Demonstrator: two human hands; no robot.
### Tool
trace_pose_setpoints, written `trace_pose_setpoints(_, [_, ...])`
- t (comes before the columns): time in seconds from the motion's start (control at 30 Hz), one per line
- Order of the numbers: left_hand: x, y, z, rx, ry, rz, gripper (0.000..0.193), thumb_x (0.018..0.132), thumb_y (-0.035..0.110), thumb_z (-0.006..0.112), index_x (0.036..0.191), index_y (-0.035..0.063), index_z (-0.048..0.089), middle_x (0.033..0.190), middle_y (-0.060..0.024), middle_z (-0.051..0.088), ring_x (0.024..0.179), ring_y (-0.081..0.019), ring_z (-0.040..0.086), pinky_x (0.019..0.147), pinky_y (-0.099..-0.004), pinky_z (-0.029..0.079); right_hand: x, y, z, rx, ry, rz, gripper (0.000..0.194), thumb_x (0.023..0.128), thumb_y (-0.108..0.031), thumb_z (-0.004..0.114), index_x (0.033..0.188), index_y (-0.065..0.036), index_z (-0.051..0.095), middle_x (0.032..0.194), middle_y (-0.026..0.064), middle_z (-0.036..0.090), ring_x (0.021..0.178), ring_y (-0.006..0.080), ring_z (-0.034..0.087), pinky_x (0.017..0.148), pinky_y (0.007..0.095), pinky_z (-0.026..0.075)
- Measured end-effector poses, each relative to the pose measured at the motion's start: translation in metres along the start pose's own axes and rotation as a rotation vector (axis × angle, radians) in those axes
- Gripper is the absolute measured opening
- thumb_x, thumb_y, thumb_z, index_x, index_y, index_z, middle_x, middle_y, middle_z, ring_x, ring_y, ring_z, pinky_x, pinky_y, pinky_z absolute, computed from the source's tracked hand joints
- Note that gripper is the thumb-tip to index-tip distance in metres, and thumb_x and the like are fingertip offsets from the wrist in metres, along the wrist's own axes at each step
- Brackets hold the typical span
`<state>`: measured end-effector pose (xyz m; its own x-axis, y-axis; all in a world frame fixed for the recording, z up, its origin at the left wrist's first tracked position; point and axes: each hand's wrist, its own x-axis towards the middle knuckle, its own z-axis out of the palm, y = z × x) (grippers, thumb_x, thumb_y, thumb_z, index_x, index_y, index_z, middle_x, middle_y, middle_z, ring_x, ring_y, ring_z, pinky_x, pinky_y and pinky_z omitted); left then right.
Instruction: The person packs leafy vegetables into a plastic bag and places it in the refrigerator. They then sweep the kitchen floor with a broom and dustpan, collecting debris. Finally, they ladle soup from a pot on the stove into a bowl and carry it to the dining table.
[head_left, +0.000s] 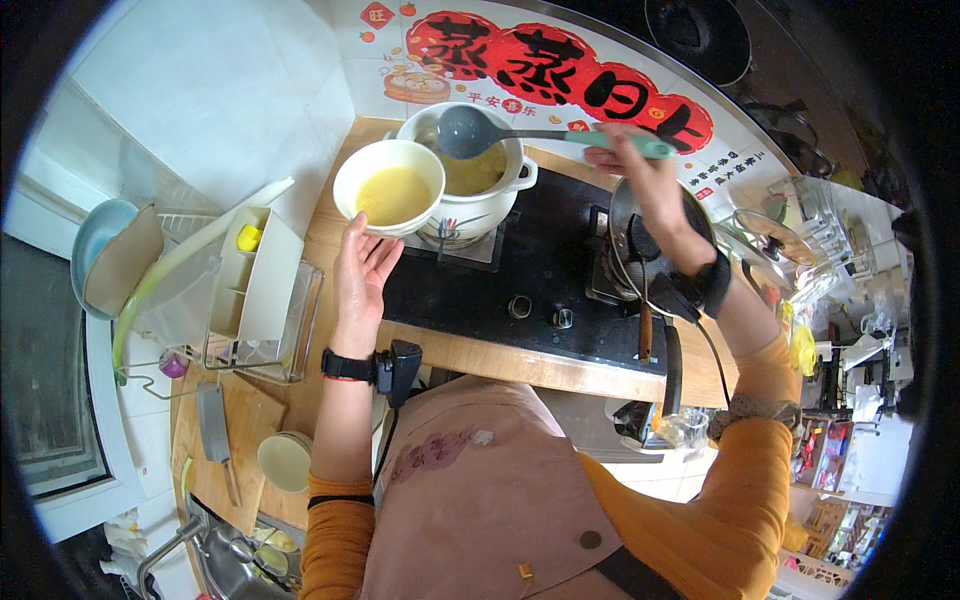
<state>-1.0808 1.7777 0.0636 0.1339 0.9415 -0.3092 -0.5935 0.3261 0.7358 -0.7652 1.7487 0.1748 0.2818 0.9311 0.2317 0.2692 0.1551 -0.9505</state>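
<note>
My left hand (366, 270) holds a white bowl (388, 187) from below, fingers under its base and thumb at its side. Yellow soup fills part of the bowl. Just behind and to its right, a white two-handled pot (476, 206) stands on the left burner with yellowish liquid inside. My right hand (637, 161) grips the green handle of a ladle (469, 133), whose dark grey head is over the pot, close to the bowl's rim. Whether the ladle holds liquid cannot be told.
A frying pan (652, 247) sits on the right burner of the black hob (465, 300), its handle over the front edge. At left are a utensil rack (259, 285), a cleaver (213, 424) on a cutting board (251, 457), another bowl (285, 463) and a sink (232, 555).
</note>
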Motion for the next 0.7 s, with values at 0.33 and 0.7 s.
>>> trace_pose_setpoints(0.33, [-0.007, 0.006, -0.023, -0.012, 0.087, 0.016, 0.051, 0.08, 0.037, 0.064, 0.112, 0.0005, 0.049, 0.104, -0.0099, 0.052, 0.098, -0.0188, 0.054, 0.086, -0.0308, 0.049, 0.012, 0.07, 0.045, -0.757, -0.342, -0.64, 0.018, 0.082, -0.017, 0.061, 0.094, -0.005, 0.065, 0.081, 0.0163, 0.065, 0.067, 0.0302, 0.064, 0.061, 0.0369, 0.052])
trace_pose_setpoints(0.7, [-0.008, 0.01, -0.023, -0.02, 0.11, 0.031, 0.048, 0.081, 0.036, 0.063, 0.11, 0.0006, 0.051, 0.1, -0.0084, 0.056, 0.095, -0.017, 0.056, 0.084, -0.0285, 0.05, 0.036, 0.086, 0.042, 0.173, -0.021, 0.351, 0.025, 0.088, -0.019, 0.054, 0.098, 0.003, 0.06, 0.083, 0.0128, 0.066, 0.069, 0.0194, 0.067, 0.06, 0.0259, 0.053])
